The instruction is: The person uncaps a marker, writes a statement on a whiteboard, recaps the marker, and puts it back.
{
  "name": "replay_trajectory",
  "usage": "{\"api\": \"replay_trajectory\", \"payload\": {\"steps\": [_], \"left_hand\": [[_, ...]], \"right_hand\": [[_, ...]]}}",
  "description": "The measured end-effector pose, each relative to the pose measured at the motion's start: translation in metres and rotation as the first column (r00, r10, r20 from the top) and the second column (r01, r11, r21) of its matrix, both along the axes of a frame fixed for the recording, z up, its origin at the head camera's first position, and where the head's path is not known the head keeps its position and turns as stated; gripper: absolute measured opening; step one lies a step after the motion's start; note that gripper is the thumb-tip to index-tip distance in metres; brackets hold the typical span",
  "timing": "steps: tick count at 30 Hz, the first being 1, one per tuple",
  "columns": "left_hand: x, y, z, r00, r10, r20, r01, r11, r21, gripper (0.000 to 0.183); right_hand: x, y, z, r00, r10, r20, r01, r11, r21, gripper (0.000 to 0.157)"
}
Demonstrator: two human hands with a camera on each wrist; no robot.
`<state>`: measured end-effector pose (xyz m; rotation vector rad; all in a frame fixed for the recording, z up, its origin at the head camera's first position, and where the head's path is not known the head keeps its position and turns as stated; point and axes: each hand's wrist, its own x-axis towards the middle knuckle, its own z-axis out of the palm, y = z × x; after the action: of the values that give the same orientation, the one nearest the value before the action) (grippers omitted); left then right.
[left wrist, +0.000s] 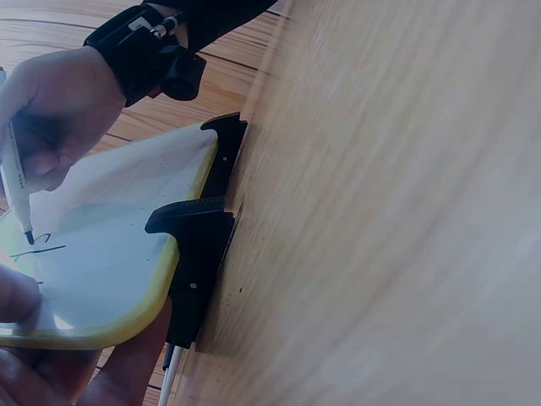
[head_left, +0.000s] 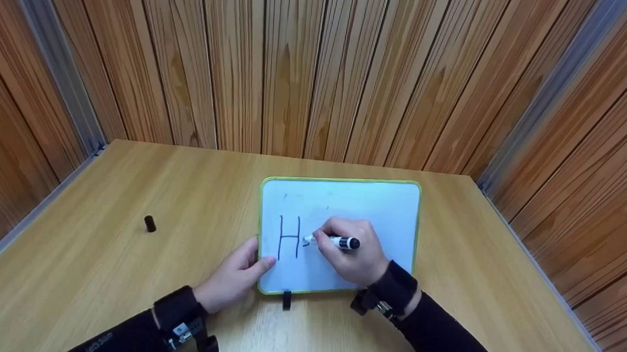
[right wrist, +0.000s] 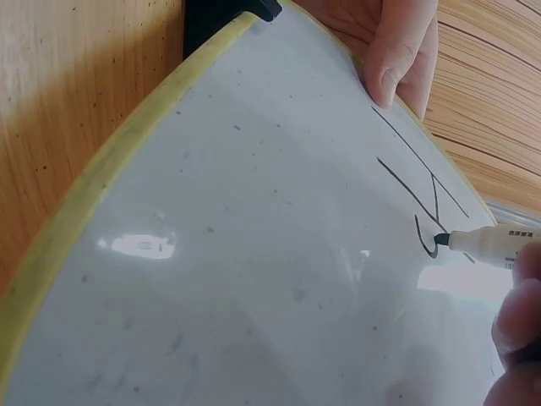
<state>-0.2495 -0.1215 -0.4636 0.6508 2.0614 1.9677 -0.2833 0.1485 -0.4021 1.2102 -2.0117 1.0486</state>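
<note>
A small whiteboard [head_left: 375,205] with a yellow-green frame leans upright on a black stand [left wrist: 190,279]. It bears a black letter H and a short curved stroke beside it. My right hand [head_left: 355,252] pinches a white marker [right wrist: 486,245] with a black end; its black tip meets the board at the curved stroke in the right wrist view. My left hand [head_left: 238,273] grips the board's lower left edge, thumb on the front face and the other fingers behind it.
A black marker cap [head_left: 150,223] lies on the wooden table [head_left: 103,272], left of the board. Wood-panelled walls [head_left: 291,69] rise behind the table and on both sides. Each wrist wears a black band with a small camera.
</note>
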Motion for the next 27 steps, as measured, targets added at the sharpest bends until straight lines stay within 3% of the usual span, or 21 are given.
{"api": "replay_trajectory", "payload": {"steps": [17,27], "left_hand": [[0.0004,0.0018,0.0003,1.0,0.023,0.003,-0.023,1.0,-0.016,0.06],[0.0008,0.0011,0.0006,1.0,0.025,-0.003,-0.025,1.0,-0.014,0.06]], "right_hand": [[0.0016,-0.0014,-0.0025,0.993,0.097,0.074,-0.101,0.994,0.043,0.024],[0.0019,0.0007,0.0005,0.991,0.034,0.127,-0.047,0.994,0.103,0.026]]}}
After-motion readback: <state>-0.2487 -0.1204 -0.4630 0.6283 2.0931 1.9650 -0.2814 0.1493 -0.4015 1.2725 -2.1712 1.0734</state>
